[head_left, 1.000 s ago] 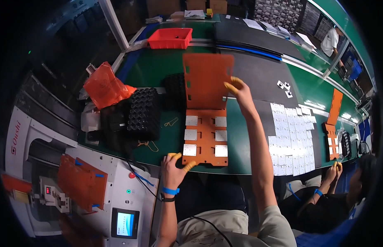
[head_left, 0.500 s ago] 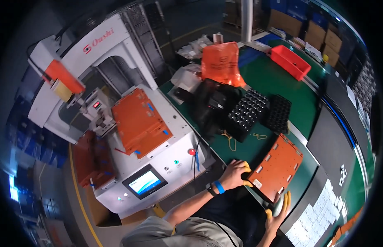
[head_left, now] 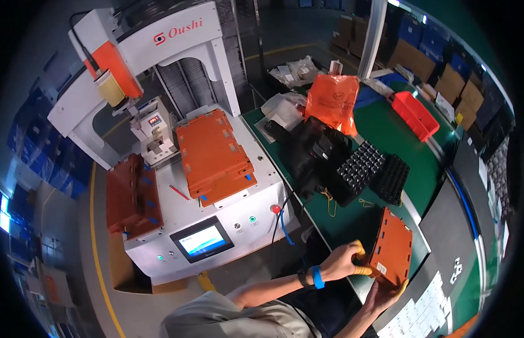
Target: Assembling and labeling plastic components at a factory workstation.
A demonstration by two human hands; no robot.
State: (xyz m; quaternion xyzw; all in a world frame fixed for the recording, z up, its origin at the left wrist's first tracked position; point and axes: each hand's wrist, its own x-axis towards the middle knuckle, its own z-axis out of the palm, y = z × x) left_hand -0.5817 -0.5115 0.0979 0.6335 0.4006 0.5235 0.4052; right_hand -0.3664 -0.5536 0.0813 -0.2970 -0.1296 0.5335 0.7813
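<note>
I hold a closed orange hinged fixture plate (head_left: pixel 392 246) over the front edge of the green table (head_left: pixel 386 135). My left hand (head_left: pixel 343 260), with yellow fingertip covers and a blue wristband, grips its left edge. My right hand (head_left: pixel 386 293) grips its lower corner from below. The plate is tilted up on edge. To my left stands a white machine (head_left: pixel 217 225) with two more orange fixtures: one (head_left: pixel 214 155) on its deck, one (head_left: pixel 132 194) at its left side.
Black cell trays (head_left: pixel 371 169) and black bags (head_left: pixel 318 149) lie on the table. An orange bag (head_left: pixel 332 101) and a red bin (head_left: pixel 415 115) stand further back. White labels (head_left: pixel 419 315) lie by the conveyor belt (head_left: pixel 453 225). The machine has a touchscreen (head_left: pixel 201 240).
My view has swung left from the table to the machine. The orange plate, open flat on the table a second ago, is now folded shut and held in both hands.
</note>
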